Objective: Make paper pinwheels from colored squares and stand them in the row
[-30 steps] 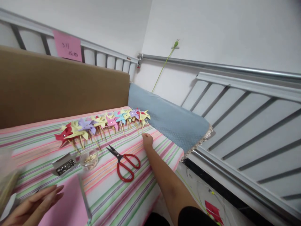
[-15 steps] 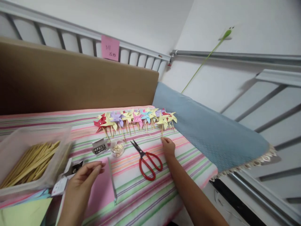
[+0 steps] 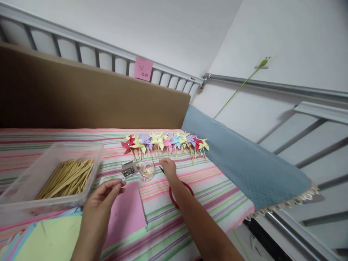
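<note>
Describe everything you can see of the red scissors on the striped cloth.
The scissors lie flat on the striped cloth, with the red looped handles toward the person and the dark blades pointing at the row of paper pinwheels. Only parts of the handle loops and a dark blade tip show. The right hand covers the blades and its forearm crosses the handles. Whether the blades are open cannot be told.

Both hands are showing bare. The left hand (image 3: 104,197), lower left of centre, is showing short, pale fingernails (image 3: 118,186). The right hand (image 3: 168,167), mid-frame, is joining a bare, sleeveless forearm (image 3: 201,224) running to the bottom edge.
</note>
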`<state>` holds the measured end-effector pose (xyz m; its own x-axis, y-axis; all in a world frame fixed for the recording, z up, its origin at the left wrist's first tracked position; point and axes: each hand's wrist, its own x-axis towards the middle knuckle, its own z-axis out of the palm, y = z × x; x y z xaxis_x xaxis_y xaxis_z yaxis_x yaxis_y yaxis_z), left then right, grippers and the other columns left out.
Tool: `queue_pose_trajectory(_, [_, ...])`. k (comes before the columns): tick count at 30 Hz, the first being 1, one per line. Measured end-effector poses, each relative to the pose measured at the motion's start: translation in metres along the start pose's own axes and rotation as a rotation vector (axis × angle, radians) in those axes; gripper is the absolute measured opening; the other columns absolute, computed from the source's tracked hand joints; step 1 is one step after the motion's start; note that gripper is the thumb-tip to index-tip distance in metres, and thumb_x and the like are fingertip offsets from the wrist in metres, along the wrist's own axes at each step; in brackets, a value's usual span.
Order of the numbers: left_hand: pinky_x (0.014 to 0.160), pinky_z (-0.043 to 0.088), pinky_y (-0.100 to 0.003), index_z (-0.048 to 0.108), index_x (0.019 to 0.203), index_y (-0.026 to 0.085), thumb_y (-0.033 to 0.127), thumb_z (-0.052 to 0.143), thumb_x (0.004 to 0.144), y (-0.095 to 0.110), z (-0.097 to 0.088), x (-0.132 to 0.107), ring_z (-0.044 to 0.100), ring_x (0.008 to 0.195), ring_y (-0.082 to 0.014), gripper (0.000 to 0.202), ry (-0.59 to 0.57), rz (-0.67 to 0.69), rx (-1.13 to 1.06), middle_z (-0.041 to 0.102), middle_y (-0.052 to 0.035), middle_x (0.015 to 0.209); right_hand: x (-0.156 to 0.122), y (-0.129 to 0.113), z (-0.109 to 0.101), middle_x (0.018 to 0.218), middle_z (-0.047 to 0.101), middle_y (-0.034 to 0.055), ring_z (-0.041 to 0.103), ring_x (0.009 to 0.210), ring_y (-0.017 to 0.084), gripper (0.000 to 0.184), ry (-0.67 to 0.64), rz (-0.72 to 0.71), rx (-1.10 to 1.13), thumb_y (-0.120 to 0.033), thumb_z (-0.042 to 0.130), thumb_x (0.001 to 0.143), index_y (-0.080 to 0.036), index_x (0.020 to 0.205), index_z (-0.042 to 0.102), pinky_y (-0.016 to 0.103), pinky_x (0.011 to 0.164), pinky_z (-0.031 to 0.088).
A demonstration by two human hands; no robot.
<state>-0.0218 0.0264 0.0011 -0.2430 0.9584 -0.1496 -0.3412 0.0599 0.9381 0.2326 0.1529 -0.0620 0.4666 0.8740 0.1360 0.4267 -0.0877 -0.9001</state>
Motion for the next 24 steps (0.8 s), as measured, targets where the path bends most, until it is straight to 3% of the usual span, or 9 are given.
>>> queue_pose_trajectory(6, [0.075,0.052,-0.027,0.07,0.084,0.018,0.039,0.079,0.058,0.002,0.0,0.0,0.065,0.077,-0.0167,0.035,0.0,-0.003,-0.016,0.072,-0.003,0.082,0.008,0.001,0.009,0.063,0.068,0.0005,0.061,0.063,0.019,0.013,0.001,0.02,-0.092,-0.031,0.062,0.064,-0.02,0.062,0.066,0.028,0.064,0.044])
queue_pose_trajectory(9, [0.075,0.052,-0.026,0.07,0.085,0.018,0.04,0.079,0.059,-0.001,-0.001,0.002,0.066,0.078,-0.017,0.035,0.008,-0.004,0.003,0.072,-0.0028,0.084,0.01,0.007,0.001,0.065,0.069,0.0002,0.062,0.066,0.018,0.013,0.011,0.02,-0.119,-0.031,0.062,0.067,-0.019,0.064,0.067,0.027,0.065,0.045])
queue_pose_trajectory(13, [0.078,0.052,-0.028,0.07,0.085,0.02,0.043,0.079,0.057,-0.004,-0.002,0.004,0.067,0.082,-0.0191,0.038,0.009,-0.016,0.053,0.072,-0.0028,0.085,0.015,0.023,-0.036,0.07,0.068,0.0006,0.062,0.069,0.017,0.014,0.049,0.034,-0.168,-0.029,0.064,0.074,-0.017,0.069,0.067,0.027,0.067,0.047])
queue_pose_trajectory(16, [0.08,0.053,-0.031,0.07,0.084,0.021,0.047,0.078,0.055,-0.009,0.004,-0.001,0.068,0.083,-0.0222,0.04,-0.021,0.007,0.165,0.073,-0.004,0.085,0.019,0.036,-0.074,0.086,0.067,0.0027,0.063,0.078,0.016,0.018,0.088,0.062,-0.205,-0.031,0.062,0.084,-0.013,0.086,0.065,0.032,0.073,0.051])
queue_pose_trajectory(19, [0.077,0.055,-0.031,0.072,0.079,0.021,0.052,0.074,0.059,-0.023,0.015,-0.018,0.069,0.082,-0.0249,0.036,-0.138,0.148,0.388,0.074,-0.0056,0.084,0.023,0.05,-0.103,0.102,0.064,0.0055,0.062,0.087,0.016,0.024,0.12,0.088,-0.226,-0.033,0.057,0.09,-0.014,0.103,0.061,0.036,0.077,0.053])
queue_pose_trajectory(24, [0.068,0.056,-0.021,0.071,0.082,0.026,0.037,0.063,0.078,-0.075,0.035,-0.053,0.07,0.077,-0.0185,0.014,-0.596,0.727,0.653,0.074,-0.0031,0.084,0.032,0.067,-0.115,0.102,0.064,0.0056,0.062,0.086,0.016,0.024,0.156,0.075,-0.215,-0.034,0.055,0.091,-0.014,0.103,0.061,0.036,0.078,0.053])
